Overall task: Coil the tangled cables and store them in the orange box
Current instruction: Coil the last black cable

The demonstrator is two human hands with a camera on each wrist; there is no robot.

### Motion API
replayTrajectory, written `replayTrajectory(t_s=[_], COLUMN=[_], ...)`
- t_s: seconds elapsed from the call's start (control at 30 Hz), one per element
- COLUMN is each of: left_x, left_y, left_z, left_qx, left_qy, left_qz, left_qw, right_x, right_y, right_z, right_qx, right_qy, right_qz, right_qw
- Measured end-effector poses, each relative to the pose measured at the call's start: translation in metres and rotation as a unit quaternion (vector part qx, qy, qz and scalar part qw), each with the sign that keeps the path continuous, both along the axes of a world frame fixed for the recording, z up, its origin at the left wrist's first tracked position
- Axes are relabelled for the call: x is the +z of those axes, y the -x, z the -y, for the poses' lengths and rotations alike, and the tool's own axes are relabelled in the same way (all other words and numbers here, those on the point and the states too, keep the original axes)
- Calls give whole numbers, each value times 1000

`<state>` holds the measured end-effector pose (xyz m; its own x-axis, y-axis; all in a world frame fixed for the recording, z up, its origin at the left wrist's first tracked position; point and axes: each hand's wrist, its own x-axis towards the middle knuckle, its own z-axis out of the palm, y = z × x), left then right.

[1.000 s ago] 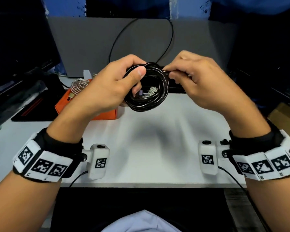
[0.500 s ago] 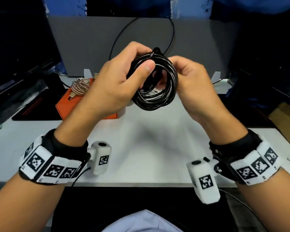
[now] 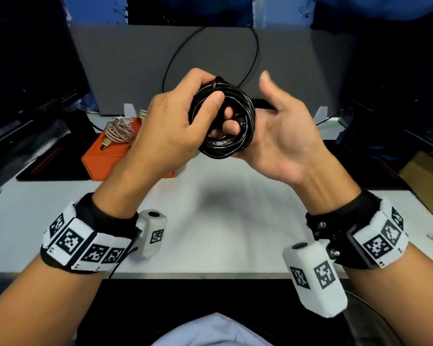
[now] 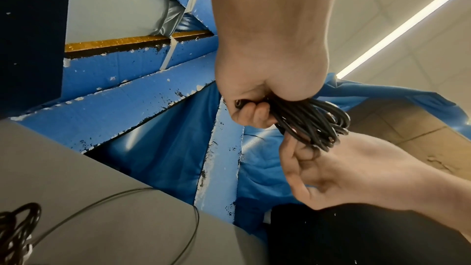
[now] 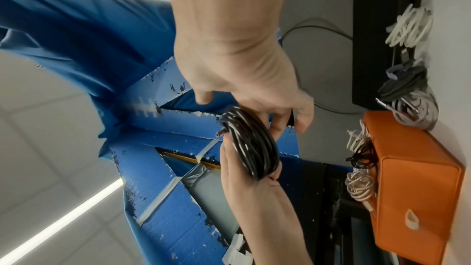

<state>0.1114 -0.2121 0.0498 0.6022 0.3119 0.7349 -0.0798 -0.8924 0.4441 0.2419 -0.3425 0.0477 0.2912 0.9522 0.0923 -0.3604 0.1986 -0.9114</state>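
Note:
A coiled black cable (image 3: 245, 136) hangs in the air above the white table (image 3: 210, 221). My left hand (image 3: 210, 96) grips its left side, thumb across the front and fingers curled round the strands (image 4: 313, 124). My right hand (image 3: 270, 121) is turned palm up, thumb lifted away, its fingers lying against the coil's far side (image 5: 252, 148). The orange box (image 3: 103, 161) stands on the table to the left, behind my left forearm. A braided cable (image 3: 119, 128) lies coiled on top of it.
A grey panel (image 3: 135, 71) stands behind the table with a thin black cable (image 3: 175, 58) looping up it. White (image 5: 410, 25) and grey (image 5: 402, 84) cable bundles lie beside the orange box (image 5: 418, 178). A black tray (image 3: 48, 166) sits at left, a cardboard box (image 3: 425, 181) at right.
My right hand stopped pinching the coil's top, rolled palm up and lifted its thumb away. My left hand kept its grip and raised the coil a little.

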Motion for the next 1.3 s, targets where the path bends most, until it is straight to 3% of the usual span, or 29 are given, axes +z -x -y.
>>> replayTrajectory(t_s=[0.03, 0.1, 0.23, 0.3, 0.37, 0.5, 0.57, 0.63, 0.67, 0.73, 0.87, 0.93, 1.03, 1.13, 1.3], left_x=[-1, -4, -7, -7, -8, -7, -5, -3, -2, 0, 1, 0, -4, -11, -17], left_y=[-1, -4, -5, -5, -6, -4, -2, 1, 2, 3, 0, -2, -2, -1, -7], left_z=[1, 1, 0, 0, 1, 1, 2, 2, 0, -6, -16, -18, -26, -34, -36], left_qx=[8, 18, 25, 33, 52, 92, 108, 122, 120, 93, 25, 20, -8, -118, -147], left_qy=[-1, -7, -16, -23, -32, -34, -29, -28, -25, -8, 52, 50, 38, 91, 93], left_qz=[0, -2, -28, -37, -44, -72, -81, -95, -95, -72, -33, -48, -162, -280, -286], left_qw=[1000, 1000, 999, 998, 997, 993, 990, 988, 988, 993, 998, 997, 986, 948, 942], right_x=[-1, -6, -10, -7, -7, -9, -8, -7, -7, -7, -10, -9, -11, -10, -9], right_y=[0, 2, -5, -7, -3, 21, 26, 25, 23, 15, -11, -18, -27, -35, -37], right_z=[-1, -2, -2, -1, 0, 1, 1, 3, 3, 3, 0, -1, 0, 2, 5], right_qx=[0, -32, -99, -143, -223, -340, -328, -299, -291, -294, -315, -312, -297, -285, -281], right_qy=[-3, -4, 43, 69, 113, 157, 183, 191, 175, 112, -11, -8, 37, 59, 67], right_qz=[12, 118, 320, 409, 520, 707, 754, 789, 798, 788, 665, 629, 613, 592, 592], right_qw=[1000, 992, 941, 899, 817, 600, 538, 501, 498, 529, 677, 712, 731, 752, 752])
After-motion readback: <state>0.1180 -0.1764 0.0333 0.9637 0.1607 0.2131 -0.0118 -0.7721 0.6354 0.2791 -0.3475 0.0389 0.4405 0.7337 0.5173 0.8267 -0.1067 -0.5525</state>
